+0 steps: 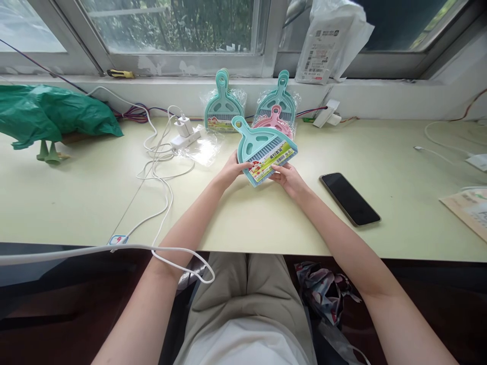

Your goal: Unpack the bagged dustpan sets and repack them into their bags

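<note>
I hold a teal mini dustpan-and-brush set (262, 147) with a paper label just above the pale table (76, 192). My left hand (230, 170) grips its left lower edge. My right hand (287, 177) pinches its lower right edge by the label. Behind it, a wrapped teal set (223, 104) leans against the wall, beside a wrapped stack of teal and pink sets (277, 109). An empty clear wrapper (203, 148) lies just left of the held set.
A black phone (349, 197) lies to the right. White cables (158, 167) and a charger (184, 131) sprawl on the left, by a green plastic bag (49, 114). A white parcel (327, 40) sits on the sill. Papers (470, 208) rest at the far right.
</note>
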{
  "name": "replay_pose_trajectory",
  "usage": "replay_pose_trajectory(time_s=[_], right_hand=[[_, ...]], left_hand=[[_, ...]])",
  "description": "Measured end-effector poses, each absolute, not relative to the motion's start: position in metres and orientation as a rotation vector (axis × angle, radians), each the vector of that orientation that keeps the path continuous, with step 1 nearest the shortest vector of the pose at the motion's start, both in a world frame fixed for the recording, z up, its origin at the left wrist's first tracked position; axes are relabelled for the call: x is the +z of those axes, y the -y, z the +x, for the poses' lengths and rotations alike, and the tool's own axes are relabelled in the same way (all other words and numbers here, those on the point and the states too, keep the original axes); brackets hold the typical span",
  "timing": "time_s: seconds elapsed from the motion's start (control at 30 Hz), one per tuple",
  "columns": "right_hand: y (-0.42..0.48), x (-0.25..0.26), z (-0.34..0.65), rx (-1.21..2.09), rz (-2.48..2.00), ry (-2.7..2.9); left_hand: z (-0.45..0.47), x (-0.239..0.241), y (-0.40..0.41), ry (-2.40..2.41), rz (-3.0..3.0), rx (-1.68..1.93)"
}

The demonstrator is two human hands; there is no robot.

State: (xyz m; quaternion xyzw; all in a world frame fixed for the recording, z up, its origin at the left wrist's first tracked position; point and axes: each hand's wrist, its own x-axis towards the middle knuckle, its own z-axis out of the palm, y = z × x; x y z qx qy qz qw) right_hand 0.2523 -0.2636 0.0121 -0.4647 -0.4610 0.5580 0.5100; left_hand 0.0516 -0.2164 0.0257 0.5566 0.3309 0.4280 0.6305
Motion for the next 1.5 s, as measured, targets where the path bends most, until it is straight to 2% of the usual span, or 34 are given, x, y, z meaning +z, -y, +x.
replay_pose_trajectory(time_s=[0.33, 1.5], right_hand=[[0.269, 0.015, 0.243, 1.296, -1.09, 1.18], [0.267, 0.01, 0.241, 1.355, -0.966, 0.923]], left_hand=[[0.053, 0.024, 0.215, -0.746, 1.276, 0.995], [0.053, 0.026, 0.217, -0.741, 1.304, 0.982]])
